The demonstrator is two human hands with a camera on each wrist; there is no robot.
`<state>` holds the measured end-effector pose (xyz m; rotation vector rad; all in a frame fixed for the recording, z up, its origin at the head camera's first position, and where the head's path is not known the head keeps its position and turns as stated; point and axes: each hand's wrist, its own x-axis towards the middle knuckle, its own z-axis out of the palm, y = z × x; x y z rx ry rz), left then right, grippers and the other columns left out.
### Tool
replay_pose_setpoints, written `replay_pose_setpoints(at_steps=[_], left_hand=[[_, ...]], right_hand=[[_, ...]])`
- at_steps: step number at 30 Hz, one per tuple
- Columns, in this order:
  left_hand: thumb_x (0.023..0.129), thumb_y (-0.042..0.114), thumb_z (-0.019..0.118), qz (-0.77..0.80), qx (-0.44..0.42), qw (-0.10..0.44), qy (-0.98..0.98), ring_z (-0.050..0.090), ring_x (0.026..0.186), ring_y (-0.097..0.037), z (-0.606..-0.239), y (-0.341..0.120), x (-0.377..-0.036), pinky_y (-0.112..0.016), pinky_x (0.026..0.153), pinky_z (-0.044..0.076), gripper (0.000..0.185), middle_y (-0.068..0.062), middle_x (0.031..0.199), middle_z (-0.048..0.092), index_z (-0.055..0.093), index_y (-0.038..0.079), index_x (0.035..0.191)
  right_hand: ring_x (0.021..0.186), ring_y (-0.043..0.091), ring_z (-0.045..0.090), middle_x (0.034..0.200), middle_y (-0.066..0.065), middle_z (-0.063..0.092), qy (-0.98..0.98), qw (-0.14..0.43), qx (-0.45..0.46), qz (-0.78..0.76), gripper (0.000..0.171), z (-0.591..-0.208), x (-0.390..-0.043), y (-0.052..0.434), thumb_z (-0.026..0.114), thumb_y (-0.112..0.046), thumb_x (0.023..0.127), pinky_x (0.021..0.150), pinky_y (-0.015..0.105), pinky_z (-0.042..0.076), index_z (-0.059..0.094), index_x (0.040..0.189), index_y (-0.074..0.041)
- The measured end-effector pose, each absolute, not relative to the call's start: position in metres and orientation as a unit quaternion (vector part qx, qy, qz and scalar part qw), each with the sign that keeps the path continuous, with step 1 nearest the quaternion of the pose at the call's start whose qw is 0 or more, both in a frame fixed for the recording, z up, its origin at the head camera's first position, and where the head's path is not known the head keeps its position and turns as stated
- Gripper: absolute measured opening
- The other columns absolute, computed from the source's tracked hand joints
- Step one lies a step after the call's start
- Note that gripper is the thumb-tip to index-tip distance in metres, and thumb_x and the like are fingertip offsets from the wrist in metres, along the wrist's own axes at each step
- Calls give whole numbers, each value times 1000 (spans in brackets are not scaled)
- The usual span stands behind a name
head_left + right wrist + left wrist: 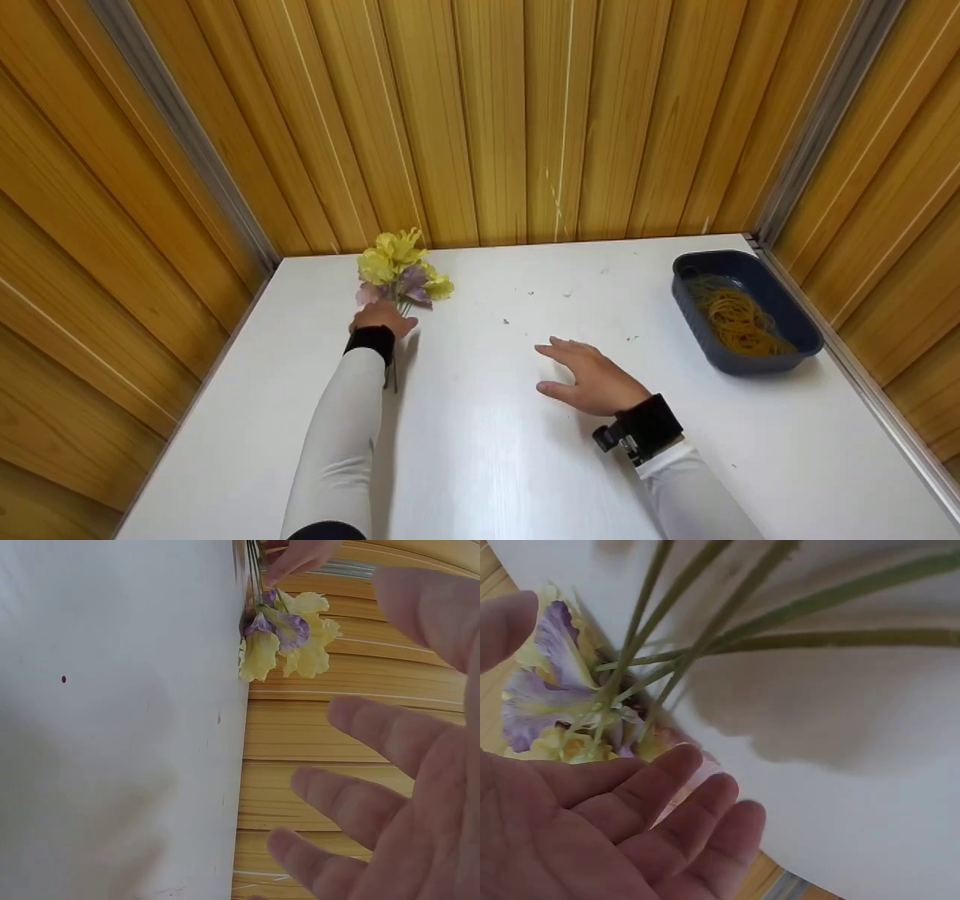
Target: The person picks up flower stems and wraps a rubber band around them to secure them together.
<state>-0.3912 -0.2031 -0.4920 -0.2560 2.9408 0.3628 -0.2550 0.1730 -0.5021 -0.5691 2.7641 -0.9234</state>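
A bunch of yellow and purple artificial-looking flowers [395,262] lies at the back left of the white table [480,450]. Over its stems reaches my left hand [381,319]. In the left wrist view the fingers [679,799] are extended and loosely bent, and several green stems [727,611] pass beyond them without being gripped. Whether the hand touches the bunch I cannot tell. My right hand [600,381] hovers above the table right of the middle, holding nothing. Its fingers [360,806] are spread in the right wrist view, apart from the flowers.
A dark blue plastic tub [697,330] with a heap of yellow rubber bands [739,322] stands on the right side of the table. Wood-patterned walls [495,127] close off the back and both sides. Small dark marks dot the tabletop.
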Motion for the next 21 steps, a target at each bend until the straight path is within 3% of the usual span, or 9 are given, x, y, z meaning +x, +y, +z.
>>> replay_pose_setpoints(at_steps=[6, 14, 21], left_hand=[[96, 46, 66, 167, -106, 90, 976, 70, 110, -36, -490, -209, -398, -52, 96, 57, 55, -21, 126, 73, 69, 0, 128], [93, 35, 76, 268, -132, 105, 948, 65, 123, -37, -489, -214, -405, -52, 108, 52, 70, -23, 137, 66, 52, -3, 147], [91, 22, 80, 236, -102, 80, 963, 68, 115, -38, -498, -212, -413, -50, 101, 56, 46, -24, 125, 72, 68, -5, 126]], right_hand=[[157, 36, 36, 167, 9, 41, 926, 103, -204, -301, 69, -501, -254, 171, 66, -60, 97, 124, 60, 34, 51, 154, -26], [154, 35, 40, 163, 13, 45, 915, 116, -233, -307, 67, -502, -253, 170, 68, -55, 97, 124, 58, 35, 53, 152, -20], [153, 35, 42, 162, 12, 48, 915, 122, -235, -306, 67, -505, -254, 170, 69, -53, 97, 124, 56, 35, 53, 152, -18]])
